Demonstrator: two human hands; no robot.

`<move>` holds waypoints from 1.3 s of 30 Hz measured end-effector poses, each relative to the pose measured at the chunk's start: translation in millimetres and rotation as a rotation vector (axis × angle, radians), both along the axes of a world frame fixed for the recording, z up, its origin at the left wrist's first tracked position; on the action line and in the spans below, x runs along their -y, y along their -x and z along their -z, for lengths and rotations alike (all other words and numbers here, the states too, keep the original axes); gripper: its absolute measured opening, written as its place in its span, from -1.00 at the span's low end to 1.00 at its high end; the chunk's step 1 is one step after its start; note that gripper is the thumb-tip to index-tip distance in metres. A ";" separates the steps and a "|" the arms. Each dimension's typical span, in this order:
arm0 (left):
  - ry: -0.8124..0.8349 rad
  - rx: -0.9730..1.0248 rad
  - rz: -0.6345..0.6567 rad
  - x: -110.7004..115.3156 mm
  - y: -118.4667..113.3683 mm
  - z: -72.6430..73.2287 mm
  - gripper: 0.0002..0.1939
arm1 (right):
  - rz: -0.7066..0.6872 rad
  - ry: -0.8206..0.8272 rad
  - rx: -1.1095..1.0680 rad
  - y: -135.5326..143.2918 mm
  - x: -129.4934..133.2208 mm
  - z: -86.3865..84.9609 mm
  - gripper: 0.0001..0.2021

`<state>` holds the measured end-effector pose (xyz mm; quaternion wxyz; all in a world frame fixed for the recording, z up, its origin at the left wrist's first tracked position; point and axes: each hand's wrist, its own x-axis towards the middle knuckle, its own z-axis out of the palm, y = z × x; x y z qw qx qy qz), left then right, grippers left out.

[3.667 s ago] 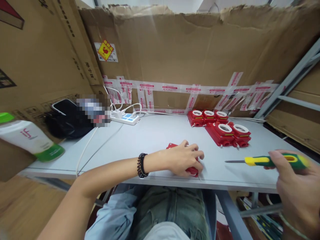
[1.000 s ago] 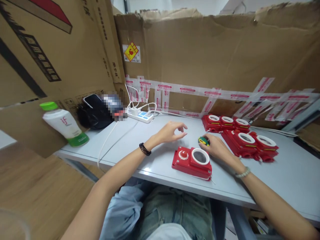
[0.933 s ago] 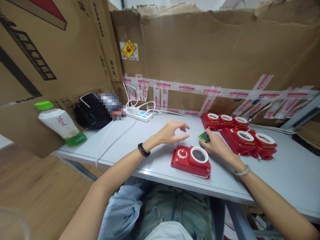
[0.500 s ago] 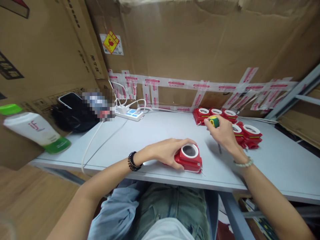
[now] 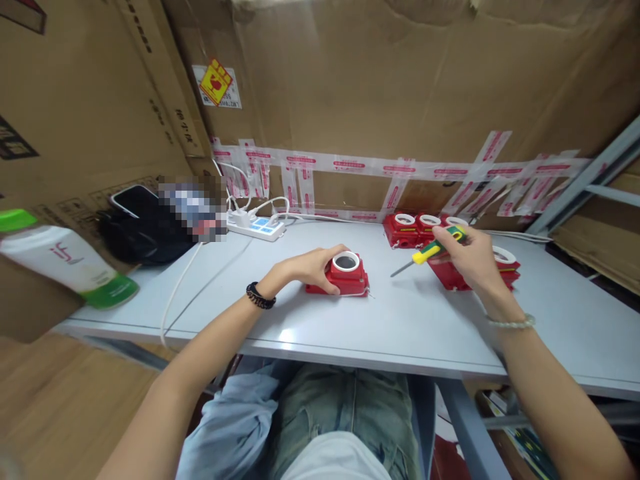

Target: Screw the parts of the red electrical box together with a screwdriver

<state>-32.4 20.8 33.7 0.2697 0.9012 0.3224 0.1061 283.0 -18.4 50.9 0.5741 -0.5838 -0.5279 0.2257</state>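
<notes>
My left hand (image 5: 316, 269) is closed around the left side of a red box-shaped housing (image 5: 354, 285) with a round white ring on top, standing on the table. A thin white string hangs at its right corner. In my right hand (image 5: 473, 257) is a screwdriver (image 5: 425, 253) with a yellow and green handle, its metal tip pointing down and left, above the tabletop. Behind and beside that hand stand several more red housings (image 5: 403, 233) with white rings, partly hidden by the hand.
A white power strip (image 5: 260, 227) with plugs and cables lies at the back of the table (image 5: 320, 333). To the left are a black bag (image 5: 145, 233), a phone (image 5: 134, 200) and a white bottle (image 5: 65, 257) with a green cap. Large cardboard (image 5: 350, 80) stands behind the table.
My left hand and the red housing have moved away from the front edge and to the left. The screwdriver has swung from pointing down to pointing left; my right hand has shifted slightly right.
</notes>
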 end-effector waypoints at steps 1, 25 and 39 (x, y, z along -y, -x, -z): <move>0.009 0.001 0.003 -1.0 0.5 -0.2 -0.17 | -0.056 0.035 -0.055 0.8 0.5 -0.8 -0.61; 0.005 0.044 0.032 -2.3 0.2 1.9 -0.20 | -0.451 0.519 0.028 -16.1 2.8 21.5 -0.80; 0.006 0.036 0.017 -1.2 -0.3 0.0 -0.21 | -0.457 0.547 -0.069 -12.0 5.2 21.9 -0.85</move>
